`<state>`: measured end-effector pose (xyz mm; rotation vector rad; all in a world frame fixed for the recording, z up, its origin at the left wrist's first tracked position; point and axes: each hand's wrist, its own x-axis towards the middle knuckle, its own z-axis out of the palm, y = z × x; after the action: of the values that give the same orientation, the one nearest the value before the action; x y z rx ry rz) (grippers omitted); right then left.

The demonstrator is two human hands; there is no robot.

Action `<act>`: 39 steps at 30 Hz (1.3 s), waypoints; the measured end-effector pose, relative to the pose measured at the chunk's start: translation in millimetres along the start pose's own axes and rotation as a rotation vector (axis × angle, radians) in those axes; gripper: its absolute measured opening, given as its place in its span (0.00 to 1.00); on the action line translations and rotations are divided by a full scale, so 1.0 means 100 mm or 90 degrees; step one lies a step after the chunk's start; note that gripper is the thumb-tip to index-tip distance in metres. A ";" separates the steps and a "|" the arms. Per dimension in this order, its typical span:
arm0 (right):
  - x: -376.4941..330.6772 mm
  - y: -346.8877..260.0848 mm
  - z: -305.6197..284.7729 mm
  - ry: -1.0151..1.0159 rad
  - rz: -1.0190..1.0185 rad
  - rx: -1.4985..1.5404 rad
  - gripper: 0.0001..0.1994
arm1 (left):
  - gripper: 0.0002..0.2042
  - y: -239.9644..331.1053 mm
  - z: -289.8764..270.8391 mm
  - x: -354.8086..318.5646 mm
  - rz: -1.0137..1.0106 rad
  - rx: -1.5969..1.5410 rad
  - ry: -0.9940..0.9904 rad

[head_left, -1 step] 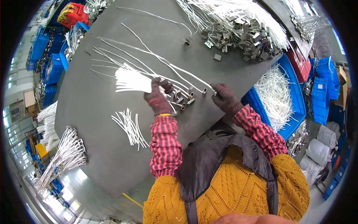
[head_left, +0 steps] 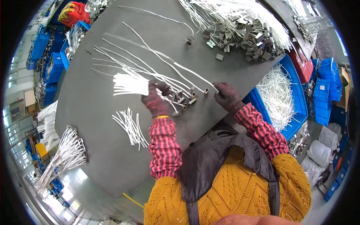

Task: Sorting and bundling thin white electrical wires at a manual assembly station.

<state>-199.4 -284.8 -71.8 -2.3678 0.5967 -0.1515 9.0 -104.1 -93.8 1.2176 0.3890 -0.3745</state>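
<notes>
My left hand, in a dark knit glove, is closed round a bundle of short white tubes that fans out to its left. To its right, my right hand, gloved too, pinches the near end of a white cable. The cable's thicker white stretch runs up and left from the fingers, then turns thin and flat. Beside my left hand lie several loose white cables with small metal-cased ends. One metal end sits between the hands.
Several loose white tubes lie left of my left forearm. A large heap of metal-ended cables covers the table's far right. A blue bin full of white tubes stands at the right edge. Bundled cables hang at the left edge.
My left hand has shifted slightly left with the bundle of tubes. The right hand has barely moved and keeps its pinch on the cable end.
</notes>
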 end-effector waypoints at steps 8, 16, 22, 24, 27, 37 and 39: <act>0.68 -0.21 0.01 -0.068 0.033 0.116 0.32 | 0.11 0.12 -0.98 0.17 -0.076 -0.101 0.071; 2.37 0.53 0.67 0.178 0.034 -0.087 0.27 | 0.20 0.19 -1.23 -0.17 -0.157 -0.249 -0.049; 1.32 0.42 0.39 0.141 -0.063 0.008 0.13 | 0.19 0.12 -0.78 -0.33 -0.202 -0.180 -0.106; 0.86 0.25 0.28 0.129 -0.034 0.123 0.14 | 0.17 0.01 -0.46 -0.38 -0.234 -0.177 -0.162; 0.36 0.00 0.11 0.097 0.045 0.289 0.17 | 0.12 -0.18 0.05 -0.49 -0.277 -0.187 -0.303; -0.48 -0.39 -0.41 -0.209 -0.077 -0.113 0.14 | 0.09 -0.77 1.12 -0.70 -0.347 -0.153 -0.217; -0.80 -0.37 -0.46 -0.238 -0.103 -0.119 0.14 | 0.10 -0.83 1.11 -0.65 -0.346 -0.045 -0.106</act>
<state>-268.3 -250.8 -9.3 -2.5351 0.2481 0.2840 -77.9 -230.6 -98.4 0.9896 0.5824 -0.9144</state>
